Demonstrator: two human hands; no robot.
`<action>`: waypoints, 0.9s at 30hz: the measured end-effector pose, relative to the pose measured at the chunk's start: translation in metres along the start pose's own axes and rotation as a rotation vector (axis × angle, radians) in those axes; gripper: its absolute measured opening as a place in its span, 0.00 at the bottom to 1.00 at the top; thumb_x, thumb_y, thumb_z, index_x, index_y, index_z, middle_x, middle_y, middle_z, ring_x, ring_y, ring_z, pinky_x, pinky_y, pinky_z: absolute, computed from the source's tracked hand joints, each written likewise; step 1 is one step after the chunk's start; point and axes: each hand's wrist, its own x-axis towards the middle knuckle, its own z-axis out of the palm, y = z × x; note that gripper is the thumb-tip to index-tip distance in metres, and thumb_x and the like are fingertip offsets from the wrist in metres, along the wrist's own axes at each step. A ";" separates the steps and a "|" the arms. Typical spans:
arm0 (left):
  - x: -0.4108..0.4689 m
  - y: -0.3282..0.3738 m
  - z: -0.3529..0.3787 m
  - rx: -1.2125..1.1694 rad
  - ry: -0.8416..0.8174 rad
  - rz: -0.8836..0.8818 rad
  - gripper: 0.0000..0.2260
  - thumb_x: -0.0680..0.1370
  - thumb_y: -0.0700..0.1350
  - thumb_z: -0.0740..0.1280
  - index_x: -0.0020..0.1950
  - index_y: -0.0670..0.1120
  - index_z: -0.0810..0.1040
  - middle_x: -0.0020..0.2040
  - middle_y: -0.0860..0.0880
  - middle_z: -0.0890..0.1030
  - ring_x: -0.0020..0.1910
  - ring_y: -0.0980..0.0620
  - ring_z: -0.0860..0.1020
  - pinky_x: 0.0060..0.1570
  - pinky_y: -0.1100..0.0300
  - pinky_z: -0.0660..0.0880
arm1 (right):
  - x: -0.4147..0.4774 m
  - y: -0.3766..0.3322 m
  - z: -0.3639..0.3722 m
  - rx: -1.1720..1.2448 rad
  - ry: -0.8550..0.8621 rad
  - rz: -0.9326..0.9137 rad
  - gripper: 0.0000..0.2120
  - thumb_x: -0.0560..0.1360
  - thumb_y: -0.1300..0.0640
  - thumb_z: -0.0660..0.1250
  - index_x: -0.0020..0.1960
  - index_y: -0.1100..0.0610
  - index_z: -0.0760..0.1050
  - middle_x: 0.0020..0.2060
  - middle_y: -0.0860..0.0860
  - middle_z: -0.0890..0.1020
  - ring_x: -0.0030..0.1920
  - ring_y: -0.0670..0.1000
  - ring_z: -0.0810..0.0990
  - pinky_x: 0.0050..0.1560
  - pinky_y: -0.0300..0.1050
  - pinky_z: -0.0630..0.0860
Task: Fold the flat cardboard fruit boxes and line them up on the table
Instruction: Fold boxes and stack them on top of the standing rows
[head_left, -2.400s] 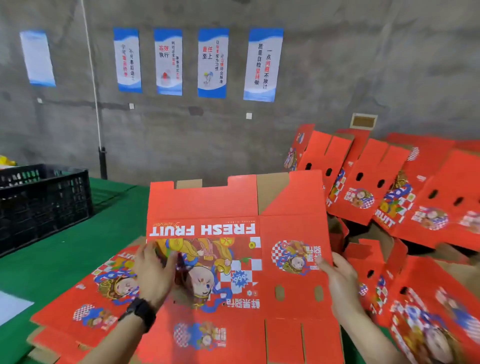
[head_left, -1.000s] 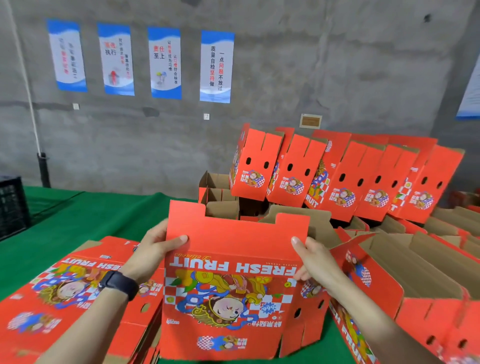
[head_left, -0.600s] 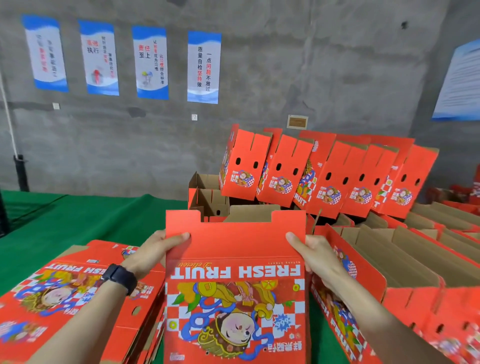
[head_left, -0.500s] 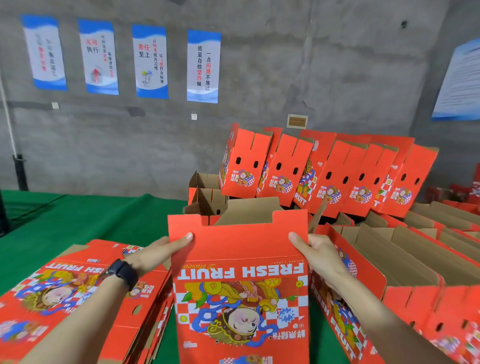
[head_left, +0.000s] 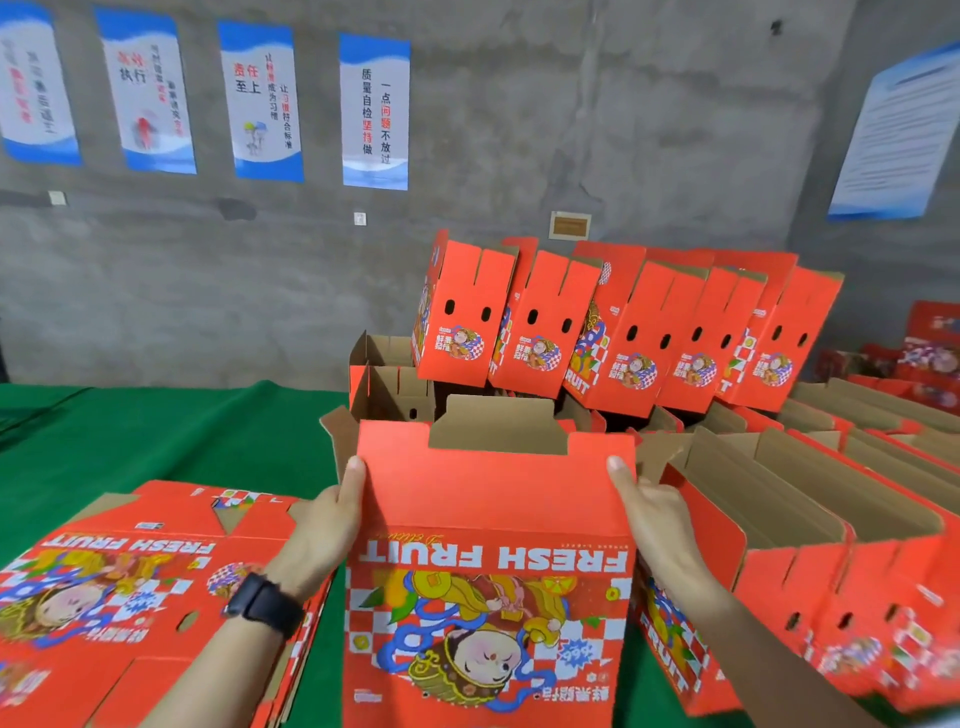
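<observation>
Because the lower edge of the view cuts it off, the bottom of the held box (head_left: 488, 509) cannot be seen, and whether it rests on the green counter (head_left: 156, 441) cannot be told. The box is held upright in the middle foreground, between the stack of flat boxes (head_left: 130, 597) on the left and the row of folded boxes (head_left: 779, 519) on the right. Its left edge is gripped by the left hand (head_left: 324, 525) and its right edge by the right hand (head_left: 657, 519). On each hand only the thumb is shown, laid on the red front panel, while the fingers are hidden behind the cardboard. A black watch (head_left: 265, 605) is worn on the left wrist. The red front is printed with "FRESH FRUIT" upside down in white, above a cartoon figure on a red-and-white check. The top flap is notched, and brown unprinted cardboard is seen through the notch. Behind, leaning boxes (head_left: 623, 338) are set in a tilted row, each with two dark oval holes. The posters (head_left: 374, 111) on the grey wall are blurred towards the left.
</observation>
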 end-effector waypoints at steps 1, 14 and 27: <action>-0.001 -0.002 0.004 0.010 0.049 0.011 0.34 0.80 0.61 0.45 0.48 0.37 0.80 0.48 0.38 0.82 0.50 0.40 0.81 0.59 0.47 0.74 | -0.001 0.004 0.000 -0.010 0.017 -0.013 0.26 0.75 0.40 0.63 0.27 0.56 0.64 0.22 0.48 0.73 0.25 0.47 0.75 0.32 0.44 0.68; 0.001 -0.015 0.036 0.277 0.114 -0.011 0.19 0.82 0.49 0.56 0.72 0.44 0.67 0.66 0.41 0.72 0.62 0.41 0.74 0.61 0.45 0.72 | -0.001 0.030 0.001 -0.297 0.067 -0.164 0.25 0.72 0.58 0.74 0.67 0.59 0.72 0.60 0.51 0.73 0.61 0.49 0.71 0.62 0.39 0.63; 0.000 -0.009 0.023 0.471 0.033 0.507 0.36 0.71 0.29 0.65 0.74 0.54 0.63 0.66 0.51 0.74 0.65 0.51 0.72 0.65 0.59 0.67 | 0.003 0.020 0.010 -0.247 -0.040 -0.501 0.52 0.68 0.71 0.74 0.73 0.32 0.49 0.76 0.36 0.41 0.73 0.30 0.45 0.60 0.18 0.58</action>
